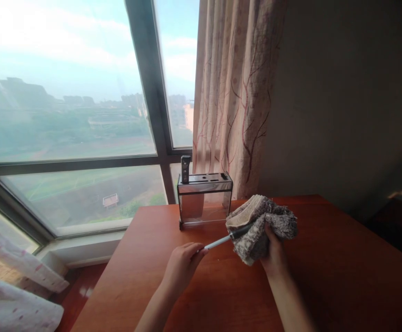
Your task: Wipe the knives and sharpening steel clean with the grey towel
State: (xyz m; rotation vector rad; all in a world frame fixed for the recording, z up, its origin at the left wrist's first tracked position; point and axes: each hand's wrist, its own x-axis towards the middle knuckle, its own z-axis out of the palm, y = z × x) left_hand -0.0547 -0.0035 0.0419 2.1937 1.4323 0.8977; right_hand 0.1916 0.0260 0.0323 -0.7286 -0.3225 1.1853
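My left hand (184, 263) pinches the end of a slim, pale blade of what looks like a knife (218, 242). Its dark handle runs into a shaggy grey-and-beige cloth (252, 244), which my right hand (275, 251) grips from the right side, thumb up. The cloth is bunched around the handle, so the handle's far end is hidden. Both hands are above the table. Just behind them stands a clear knife block (204, 207) with a black slotted top. One black handle (185, 169) sticks up from its left end.
The reddish-brown wooden table (145, 258) spans the lower view, with its left edge beside a window sill (93, 251). Tall windows (66, 115) are at left. A patterned curtain (235, 92) hangs behind the block, and a dark wall (342, 115) is at right.
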